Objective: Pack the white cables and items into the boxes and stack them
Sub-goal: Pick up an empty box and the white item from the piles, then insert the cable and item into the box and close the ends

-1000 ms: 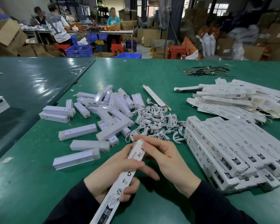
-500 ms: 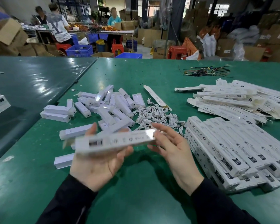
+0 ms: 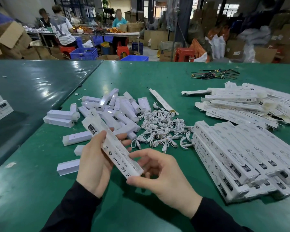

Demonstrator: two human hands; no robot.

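you've got one long white box [image 3: 113, 148] gripped in your left hand [image 3: 95, 163] over the desk [image 3: 40, 190], right hand [image 3: 159, 171] pinching its near end, so it looks packed; next, lay it on the stack of boxes [image 3: 238, 158] to your right.

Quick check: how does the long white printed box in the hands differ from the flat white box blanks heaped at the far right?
The long white printed box is folded into a full rectangular tube; the flat white box blanks lie unfolded. The box is off the table, gripped by the left hand with the right hand at its near end; the blanks rest in a loose heap on the green table. Both are long, white and printed.
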